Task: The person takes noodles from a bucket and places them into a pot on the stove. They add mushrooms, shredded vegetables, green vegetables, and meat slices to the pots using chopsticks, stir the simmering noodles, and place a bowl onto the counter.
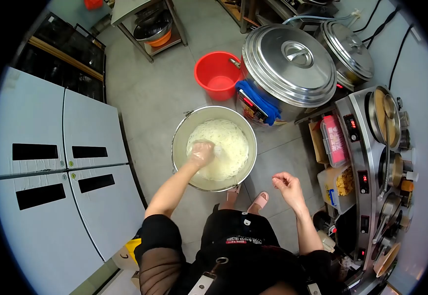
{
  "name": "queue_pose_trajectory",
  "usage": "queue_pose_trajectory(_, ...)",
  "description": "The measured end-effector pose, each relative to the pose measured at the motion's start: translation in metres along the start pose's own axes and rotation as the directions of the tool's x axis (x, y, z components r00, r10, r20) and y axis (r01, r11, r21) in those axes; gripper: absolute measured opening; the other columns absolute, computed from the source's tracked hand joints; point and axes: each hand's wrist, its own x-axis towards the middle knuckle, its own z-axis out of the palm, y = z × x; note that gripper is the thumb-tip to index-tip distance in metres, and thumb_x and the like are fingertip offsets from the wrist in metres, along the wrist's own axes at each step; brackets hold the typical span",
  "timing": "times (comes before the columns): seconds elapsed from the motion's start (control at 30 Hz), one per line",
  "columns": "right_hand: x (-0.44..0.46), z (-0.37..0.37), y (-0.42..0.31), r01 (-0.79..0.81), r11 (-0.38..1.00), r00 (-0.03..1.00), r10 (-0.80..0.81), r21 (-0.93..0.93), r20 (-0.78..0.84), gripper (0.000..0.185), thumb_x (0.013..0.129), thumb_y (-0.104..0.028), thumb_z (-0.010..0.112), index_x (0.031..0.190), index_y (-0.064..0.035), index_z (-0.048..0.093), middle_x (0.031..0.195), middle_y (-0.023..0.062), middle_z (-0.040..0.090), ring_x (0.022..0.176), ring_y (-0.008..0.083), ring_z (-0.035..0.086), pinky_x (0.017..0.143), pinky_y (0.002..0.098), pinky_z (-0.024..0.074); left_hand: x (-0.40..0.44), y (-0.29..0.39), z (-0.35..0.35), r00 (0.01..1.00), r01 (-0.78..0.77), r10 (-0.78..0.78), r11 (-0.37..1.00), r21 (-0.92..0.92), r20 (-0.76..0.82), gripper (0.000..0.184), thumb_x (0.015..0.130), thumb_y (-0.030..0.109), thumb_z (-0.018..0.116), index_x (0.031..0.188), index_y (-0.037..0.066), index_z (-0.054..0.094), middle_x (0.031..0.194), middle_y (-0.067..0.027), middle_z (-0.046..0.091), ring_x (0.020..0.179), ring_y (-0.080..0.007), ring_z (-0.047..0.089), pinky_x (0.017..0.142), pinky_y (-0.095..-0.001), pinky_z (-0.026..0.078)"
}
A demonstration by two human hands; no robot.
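A tall round metal bucket (178, 147) stands on the floor in front of me. Pale, frothy, yellowish-white liquid (228, 157) fills its lower part. My left hand (201, 154) reaches inside at the liquid's surface, its fingers closed and seemingly wet or covered by a thin clear glove. Beside those fingers is a whitish blur, and I cannot make out what they grip. To the right of the bucket, my right hand (287, 188) hovers over the floor with fingers curled in toward the thumb. Nothing shows in it.
A red bucket (219, 73) and a large lidded steel pot (290, 64) with a blue cloth (258, 101) stand behind. Along the right runs a cooking counter (359, 162) with pans. White cabinets (93, 128) line the left. A steel table (125, 10) stands farther back.
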Motion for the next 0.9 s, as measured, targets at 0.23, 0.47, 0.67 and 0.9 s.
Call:
queue_pose_trajectory(0.23,-0.027,-0.016,0.002,0.066,0.998,0.998,-0.066,-0.015,-0.005,0.016,0.089,-0.013,0.065,0.094,0.0024,0.065,0.073,0.0011,0.062,0.067,0.0076,0.054,0.061,0.0236,0.0444,-0.075,0.039,-0.153,0.951,-0.012,-0.033,0.990,-0.143,-0.307,0.020,0.069,0.012,0.067,0.087,0.004,0.069,0.082,-0.0187,0.067,0.080,-0.0376,0.065,0.072,-0.0453,0.053)
queue_pose_trajectory(0.47,-0.040,-0.025,-0.025,0.186,0.979,0.982,-0.188,-0.087,-0.014,0.017,0.087,-0.014,0.065,0.089,0.0022,0.065,0.070,0.0018,0.060,0.066,0.0074,0.054,0.060,0.0247,0.0437,-0.131,0.078,-0.299,0.887,-0.100,-0.046,0.953,-0.288,-0.459,0.019,0.070,0.014,0.068,0.083,0.001,0.068,0.076,-0.0232,0.064,0.072,-0.0358,0.066,0.067,-0.0405,0.052)
queue_pose_trajectory(0.67,-0.038,-0.018,-0.058,0.314,0.936,0.949,-0.317,-0.159,0.007,0.018,0.085,-0.014,0.065,0.090,0.0031,0.065,0.073,0.0074,0.064,0.066,0.0123,0.058,0.062,0.0281,0.0464,-0.167,0.102,-0.391,0.729,-0.250,0.044,0.946,-0.206,-0.683,0.029,0.072,0.025,0.072,0.086,-0.001,0.068,0.074,-0.0202,0.066,0.066,-0.0265,0.066,0.065,-0.0351,0.052)
queue_pose_trajectory(0.9,-0.026,-0.005,-0.091,0.423,0.865,0.904,-0.422,-0.272,0.066,0.020,0.084,-0.016,0.066,0.091,0.0030,0.066,0.080,0.0123,0.067,0.070,0.0179,0.062,0.066,0.0317,0.0489,-0.194,0.119,-0.441,0.674,-0.429,-0.024,0.801,-0.417,-0.738,0.024,0.078,0.019,0.071,0.090,-0.002,0.069,0.076,-0.0030,0.068,0.069,-0.0076,0.058,0.064,-0.0277,0.050)
